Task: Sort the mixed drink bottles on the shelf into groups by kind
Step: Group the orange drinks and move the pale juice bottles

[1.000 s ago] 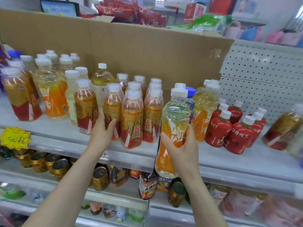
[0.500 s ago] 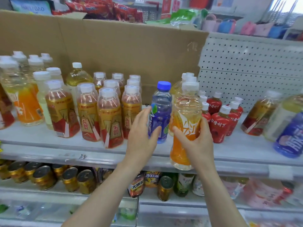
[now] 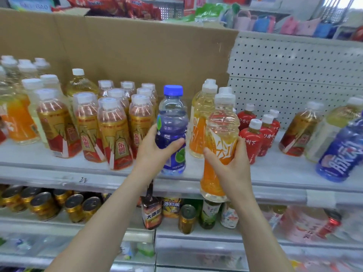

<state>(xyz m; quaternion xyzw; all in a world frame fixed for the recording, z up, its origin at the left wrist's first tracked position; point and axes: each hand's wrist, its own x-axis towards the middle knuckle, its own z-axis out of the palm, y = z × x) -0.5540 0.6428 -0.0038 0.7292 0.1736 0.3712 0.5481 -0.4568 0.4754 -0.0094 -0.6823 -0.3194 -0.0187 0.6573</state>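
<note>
My left hand (image 3: 155, 152) grips a blue-capped bottle with a purple-blue label (image 3: 172, 122) near the front of the white shelf (image 3: 78, 171). My right hand (image 3: 229, 163) holds an orange-labelled bottle of pale yellow drink (image 3: 220, 134) in front of the shelf edge, its base below the shelf lip. To the left stands a cluster of gold-and-red labelled bottles (image 3: 115, 132). Another orange-labelled bottle (image 3: 198, 122) stands just behind the held one. Small red bottles with white caps (image 3: 253, 138) stand to the right.
More orange-labelled bottles (image 3: 17, 118) stand at the far left. A gold-labelled bottle (image 3: 300, 130) and a big blue bottle (image 3: 341, 154) are at the right. A cardboard sheet (image 3: 137, 48) backs the shelf. Cans and bottles (image 3: 74, 207) fill the shelf below.
My left hand left the gold-labelled bottles, moved right and closed around the blue-capped bottle. The right hand kept hold of the orange-labelled bottle, while the view shifted right.
</note>
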